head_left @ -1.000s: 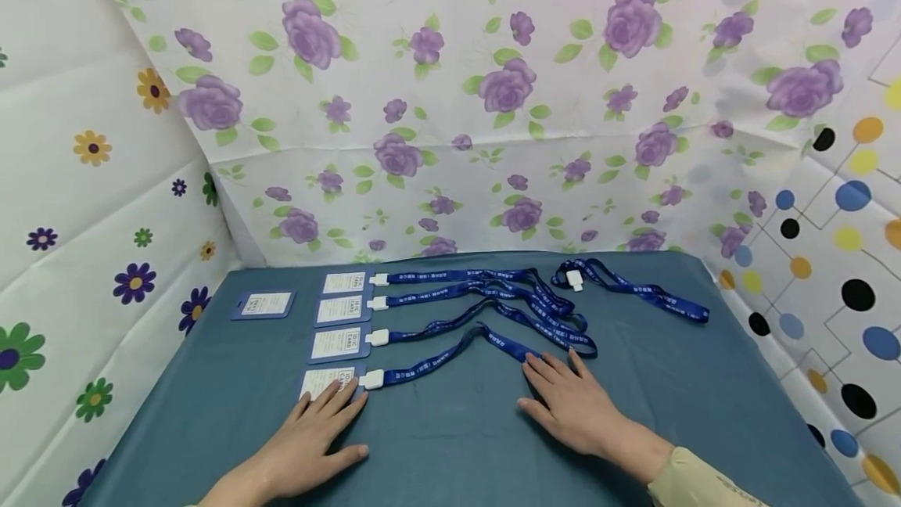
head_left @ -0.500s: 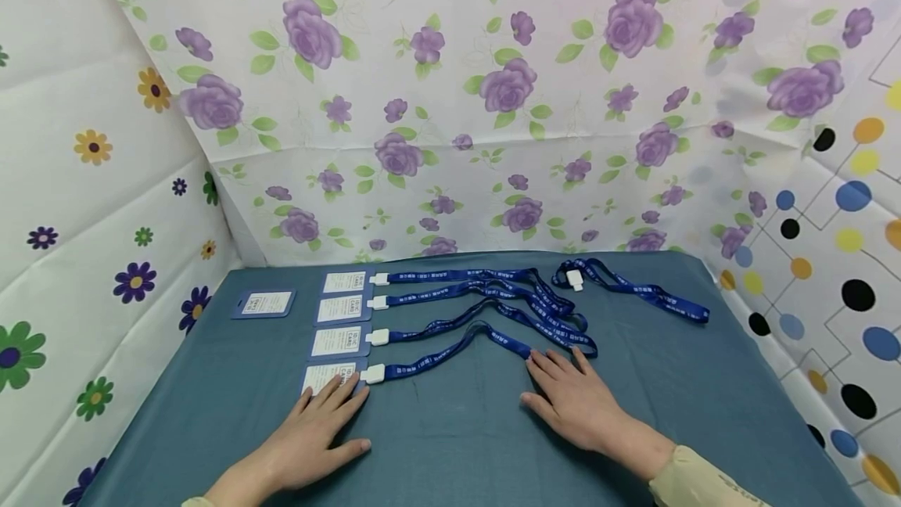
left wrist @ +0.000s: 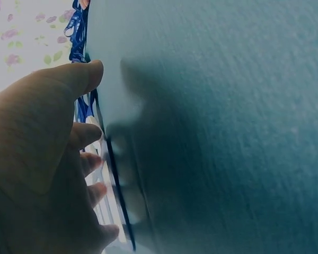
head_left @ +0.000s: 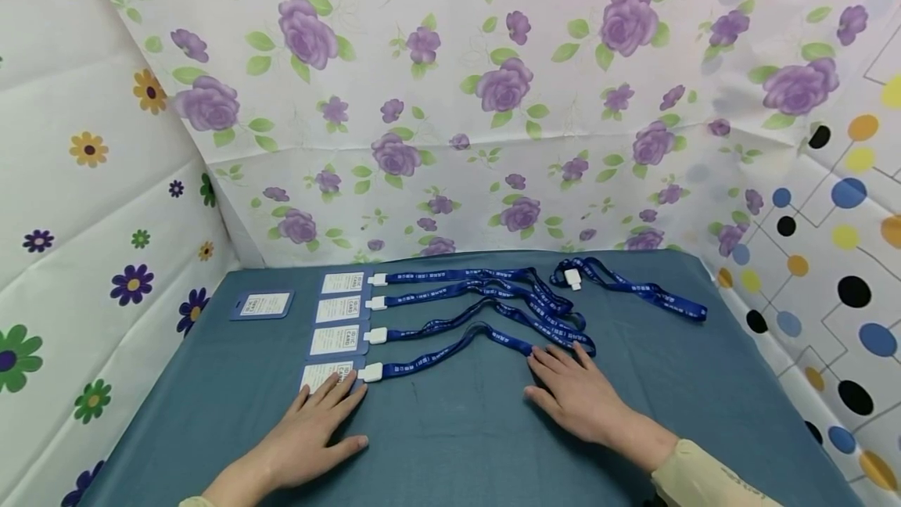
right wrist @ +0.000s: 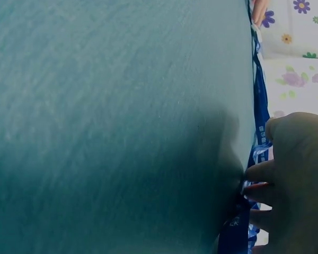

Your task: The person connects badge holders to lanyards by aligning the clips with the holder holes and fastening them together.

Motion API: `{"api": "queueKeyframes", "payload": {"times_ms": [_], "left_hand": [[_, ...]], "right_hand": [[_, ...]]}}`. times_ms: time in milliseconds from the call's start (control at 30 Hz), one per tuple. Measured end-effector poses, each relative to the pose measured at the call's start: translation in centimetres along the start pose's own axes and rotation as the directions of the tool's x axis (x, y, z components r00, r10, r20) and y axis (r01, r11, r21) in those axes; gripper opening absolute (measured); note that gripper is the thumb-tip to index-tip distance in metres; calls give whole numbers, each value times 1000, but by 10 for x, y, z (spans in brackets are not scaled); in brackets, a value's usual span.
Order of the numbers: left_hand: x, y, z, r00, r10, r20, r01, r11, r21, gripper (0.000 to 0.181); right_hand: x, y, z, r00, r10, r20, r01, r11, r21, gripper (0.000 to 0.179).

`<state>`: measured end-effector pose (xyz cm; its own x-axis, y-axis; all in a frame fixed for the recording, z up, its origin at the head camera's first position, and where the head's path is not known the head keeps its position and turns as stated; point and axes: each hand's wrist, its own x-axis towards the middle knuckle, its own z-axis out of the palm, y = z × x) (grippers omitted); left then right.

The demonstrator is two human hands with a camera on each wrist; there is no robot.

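Several ID badges in blue holders lie in a column on the table, each with a white clip and a blue printed lanyard stretched to the right. My left hand (head_left: 303,436) has its fingers spread, the fingertips resting on the lower edge of the nearest badge (head_left: 317,374) and covering part of it. Straight fingers of my right hand (head_left: 577,397) touch the far end of that badge's lanyard (head_left: 429,361), hiding its end. In the left wrist view, the fingertips meet the badge edge (left wrist: 119,196); the right wrist view has fingers on the blue strap (right wrist: 235,233).
A single badge without a lanyard (head_left: 263,304) lies at the back left of the table (head_left: 450,444). One loose lanyard (head_left: 633,288) with a white clip (head_left: 573,279) lies at the back right. Patterned cloth walls (head_left: 436,100) enclose the back and sides.
The nearest badge and its lanyard have slid slightly away from me, up toward the others in the column. Both hands stay nearly in place, the right one shifting a little to the right.
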<state>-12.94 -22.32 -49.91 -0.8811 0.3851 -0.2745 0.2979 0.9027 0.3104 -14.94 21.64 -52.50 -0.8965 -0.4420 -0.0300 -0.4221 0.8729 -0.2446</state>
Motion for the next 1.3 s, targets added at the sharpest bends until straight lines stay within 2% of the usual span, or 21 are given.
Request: {"api": "queueKeyframes", "payload": {"times_ms": [167, 300, 433, 567, 733, 967, 1067, 1300], "left_hand": [[1, 7, -3, 999, 38, -24, -38, 999, 29, 84], [6, 20, -5, 991, 124, -40, -122, 991, 54, 82], [15, 39, -6, 974, 221, -47, -216, 973, 83, 79], [26, 62, -8, 951, 306, -43, -301, 948, 100, 76], [41, 89, -4, 918, 395, -28, -387, 912, 138, 73], [65, 123, 5, 865, 501, -26, -484, 846, 226, 72], [75, 138, 7, 856, 517, -8, -497, 826, 266, 72], [99, 165, 11, 860, 510, 1, -473, 798, 372, 74]], "right_hand": [[3, 7, -5, 997, -34, -73, 33, 999, -12, 62], [7, 21, -13, 988, -48, -146, 46, 999, -21, 54], [12, 41, -25, 977, -36, -212, 25, 998, -53, 47], [17, 63, -39, 970, 18, -243, -36, 997, -70, 46], [22, 86, -46, 971, 90, -223, -109, 991, -73, 48], [32, 101, -44, 979, 98, -181, -120, 986, -112, 52], [40, 104, -45, 980, 97, -171, -118, 986, -114, 53], [62, 115, -45, 985, 141, -100, -155, 978, -139, 57]]}}
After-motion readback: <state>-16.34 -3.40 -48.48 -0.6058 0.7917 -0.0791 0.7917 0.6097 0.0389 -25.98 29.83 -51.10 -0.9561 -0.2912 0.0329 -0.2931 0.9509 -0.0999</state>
